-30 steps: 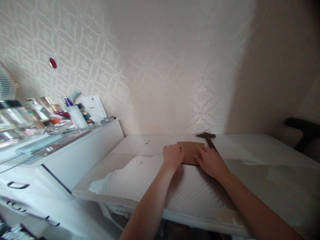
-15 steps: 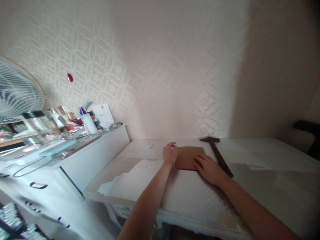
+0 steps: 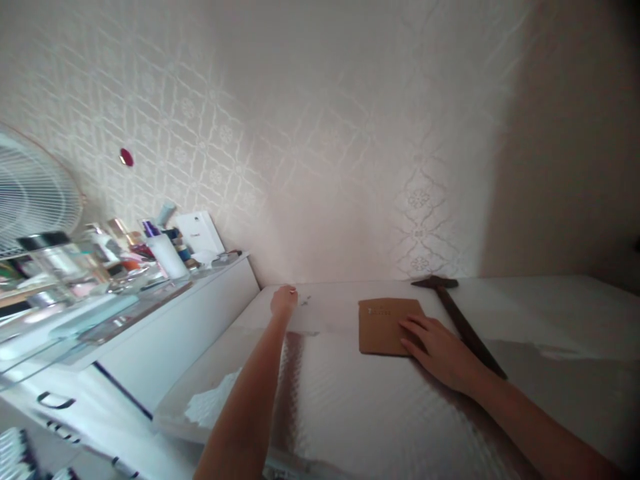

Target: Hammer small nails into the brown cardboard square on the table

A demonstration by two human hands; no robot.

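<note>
My right hand [image 3: 440,350] lies with its fingers apart on the right edge of a flat brown piece [image 3: 383,330], which looks like cardboard or leather. Near the top of this piece are small marks in rows and a tiny shiny bit. Farther left, at the back of the table, my left hand [image 3: 284,301] has its fingers curled together. Whatever they hold, if anything, is too small to make out. Several tiny metallic bits [image 3: 305,301] lie just right of it. A hammer [image 3: 463,320] with a dark handle rests right of the brown piece, beyond my right hand.
White quilted sheeting [image 3: 340,393] covers part of the white table, with a torn patch [image 3: 213,400] at the left. Left of it stands a white drawer cabinet [image 3: 185,340] crowded with bottles [image 3: 170,257]. A fan [image 3: 37,190] is behind, near the patterned wall [image 3: 340,147].
My left hand has left the brown piece's left edge and moved left to the tiny metallic bits. My right hand stays on the piece. The view has shifted slightly.
</note>
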